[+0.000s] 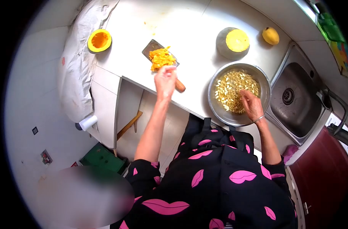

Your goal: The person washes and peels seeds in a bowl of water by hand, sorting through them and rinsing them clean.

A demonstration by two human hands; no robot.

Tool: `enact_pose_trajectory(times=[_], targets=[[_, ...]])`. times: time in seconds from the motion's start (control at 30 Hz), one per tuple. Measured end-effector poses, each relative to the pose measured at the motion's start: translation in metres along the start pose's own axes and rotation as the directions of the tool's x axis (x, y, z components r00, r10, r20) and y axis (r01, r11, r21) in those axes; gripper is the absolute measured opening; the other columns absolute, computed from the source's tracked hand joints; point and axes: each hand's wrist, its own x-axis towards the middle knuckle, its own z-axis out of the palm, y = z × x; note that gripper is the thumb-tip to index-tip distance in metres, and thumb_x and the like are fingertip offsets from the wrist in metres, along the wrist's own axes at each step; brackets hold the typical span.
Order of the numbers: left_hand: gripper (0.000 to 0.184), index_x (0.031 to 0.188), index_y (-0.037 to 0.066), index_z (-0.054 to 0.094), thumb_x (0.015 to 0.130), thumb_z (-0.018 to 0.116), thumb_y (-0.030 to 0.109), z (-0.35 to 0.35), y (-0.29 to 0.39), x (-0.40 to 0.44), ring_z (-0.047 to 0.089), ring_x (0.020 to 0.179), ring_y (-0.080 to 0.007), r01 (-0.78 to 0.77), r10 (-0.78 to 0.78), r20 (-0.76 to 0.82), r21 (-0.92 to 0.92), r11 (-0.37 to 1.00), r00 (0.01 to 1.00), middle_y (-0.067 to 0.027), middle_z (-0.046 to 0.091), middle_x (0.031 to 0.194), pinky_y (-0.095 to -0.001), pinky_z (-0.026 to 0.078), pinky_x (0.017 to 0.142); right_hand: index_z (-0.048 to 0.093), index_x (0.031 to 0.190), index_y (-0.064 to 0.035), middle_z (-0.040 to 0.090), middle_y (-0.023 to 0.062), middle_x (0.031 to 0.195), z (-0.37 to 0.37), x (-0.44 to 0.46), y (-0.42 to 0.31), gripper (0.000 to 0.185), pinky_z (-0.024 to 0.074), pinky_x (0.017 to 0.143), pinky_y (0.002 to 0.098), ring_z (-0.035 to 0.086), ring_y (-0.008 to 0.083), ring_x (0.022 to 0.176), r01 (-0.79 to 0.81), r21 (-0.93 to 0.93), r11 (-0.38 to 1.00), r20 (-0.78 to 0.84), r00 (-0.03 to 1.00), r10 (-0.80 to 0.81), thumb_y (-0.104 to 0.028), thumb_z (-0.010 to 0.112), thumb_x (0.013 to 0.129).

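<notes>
A cleaver (146, 50) with a wooden handle lies on the white counter, orange pumpkin pulp (161, 57) heaped on its blade. Just at the near edge of that pulp is my left hand (165, 81), its fingers curled together; what they hold, if anything, is too small to tell. A metal bowl (264, 88) contains many pale seeds (230, 86) in liquid. Inside its right part, my right hand (251, 103) touches the seeds with fingers bent down and bunched; whether anything is between them is hidden. A bracelet circles the right wrist.
A hollowed pumpkin half (99, 41) sits at the far left of the counter. Behind the bowl stands a cut pumpkin (235, 41), beside a yellow fruit (270, 36). The sink (300, 91) is right of the bowl. A white cloth (77, 68) covers the left edge.
</notes>
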Motion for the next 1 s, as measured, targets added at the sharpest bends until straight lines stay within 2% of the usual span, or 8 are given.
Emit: enact_pose_trajectory(times=[0.1, 0.13, 0.27, 0.47, 0.67, 0.83, 0.9, 1.0], targets=[[0.025, 0.113, -0.006, 0.062, 0.091, 0.052, 0.001, -0.035, 0.001, 0.033, 0.066, 0.085, -0.017, -0.144, 0.181, -0.103, 0.294, 0.945, 0.978, -0.0113, 0.068, 0.1, -0.0263, 0.052, 0.082, 0.061, 0.111, -0.0041, 0.064, 0.0214, 0.104, -0.001, 0.0, 0.0, 0.024, 0.0518, 0.077, 0.0398, 0.066, 0.0353, 0.087, 0.034, -0.154, 0.988, -0.009, 0.999, -0.036, -0.003, 0.056, 0.088], [0.029, 0.115, -0.005, 0.062, 0.092, 0.046, 0.0, -0.043, 0.003, 0.039, 0.067, 0.092, -0.0193, -0.111, 0.149, -0.088, 0.336, 0.935, 0.985, -0.0134, 0.068, 0.103, -0.0264, 0.051, 0.085, 0.062, 0.107, -0.0027, 0.065, 0.0197, 0.104, 0.0, 0.0, -0.002, 0.021, 0.0517, 0.078, 0.0409, 0.065, 0.0367, 0.089, 0.041, -0.156, 0.987, -0.033, 0.998, -0.047, -0.003, 0.058, 0.087], [0.024, 0.107, 0.001, 0.069, 0.09, 0.051, 0.001, -0.055, 0.009, 0.051, 0.068, 0.087, -0.0161, -0.194, 0.281, -0.048, 0.611, 0.767, 0.959, -0.013, 0.071, 0.092, -0.0254, 0.053, 0.078, 0.067, 0.096, -0.0029, 0.066, 0.0144, 0.102, 0.0, 0.0, 0.0, 0.012, 0.0522, 0.076, 0.0398, 0.065, 0.0337, 0.088, 0.191, -0.224, 0.956, -0.112, 0.969, -0.22, -0.003, 0.062, 0.084], [0.015, 0.097, 0.003, 0.071, 0.085, 0.063, 0.004, -0.053, 0.008, 0.062, 0.066, 0.077, -0.0162, -0.315, 0.428, -0.015, 0.651, 0.69, 0.904, -0.0109, 0.07, 0.086, -0.0272, 0.054, 0.071, 0.068, 0.096, -0.0084, 0.063, 0.0084, 0.098, -0.003, -0.003, -0.002, 0.017, 0.0526, 0.07, 0.0384, 0.065, 0.0299, 0.08, 0.145, -0.33, 0.933, -0.084, 0.98, -0.182, -0.002, 0.064, 0.081], [0.011, 0.087, 0.008, 0.072, 0.08, 0.064, 0.003, -0.065, -0.004, 0.076, 0.063, 0.083, -0.0273, -0.457, 0.562, 0.084, 0.686, 0.566, 0.823, -0.0107, 0.067, 0.085, -0.0364, 0.051, 0.077, 0.068, 0.098, -0.0107, 0.061, 0.0076, 0.104, -0.008, 0.002, 0.005, 0.018, 0.053, 0.069, 0.0394, 0.064, 0.0291, 0.085, 0.132, -0.425, 0.895, -0.138, 0.968, -0.208, -0.007, 0.063, 0.082], [0.014, 0.092, 0.005, 0.07, 0.08, 0.065, 0.004, -0.062, 0.007, 0.071, 0.063, 0.084, -0.0263, -0.356, 0.453, 0.041, 0.683, 0.638, 0.891, -0.011, 0.067, 0.088, -0.0349, 0.052, 0.074, 0.058, 0.12, -0.0116, 0.058, 0.0096, 0.117, -0.011, 0.026, 0.001, 0.038, 0.0533, 0.074, 0.0387, 0.065, 0.0287, 0.089, 0.065, -0.427, 0.902, -0.223, 0.959, -0.174, -0.008, 0.063, 0.083], [0.014, 0.094, 0.004, 0.069, 0.08, 0.065, 0.004, -0.053, 0.019, 0.061, 0.06, 0.08, -0.0251, -0.377, 0.481, 0.056, 0.703, 0.603, 0.875, -0.0109, 0.064, 0.084, -0.0336, 0.052, 0.069, 0.047, 0.132, -0.0148, 0.052, 0.0106, 0.128, -0.009, 0.037, -0.007, 0.053, 0.0525, 0.08, 0.0407, 0.063, 0.0301, 0.097, 0.037, -0.433, 0.901, -0.142, 0.984, -0.109, -0.013, 0.065, 0.082], [0.013, 0.094, 0.004, 0.068, 0.081, 0.065, 0.004, -0.037, 0.034, 0.043, 0.058, 0.079, -0.0236, -0.417, 0.511, 0.071, 0.677, 0.606, 0.857, -0.0098, 0.06, 0.081, -0.0324, 0.051, 0.066, 0.049, 0.13, -0.0146, 0.052, 0.0109, 0.125, 0.007, 0.052, -0.009, 0.052, 0.053, 0.079, 0.0413, 0.062, 0.0313, 0.099, 0.128, -0.471, 0.873, -0.101, 0.975, -0.197, -0.018, 0.067, 0.081]])
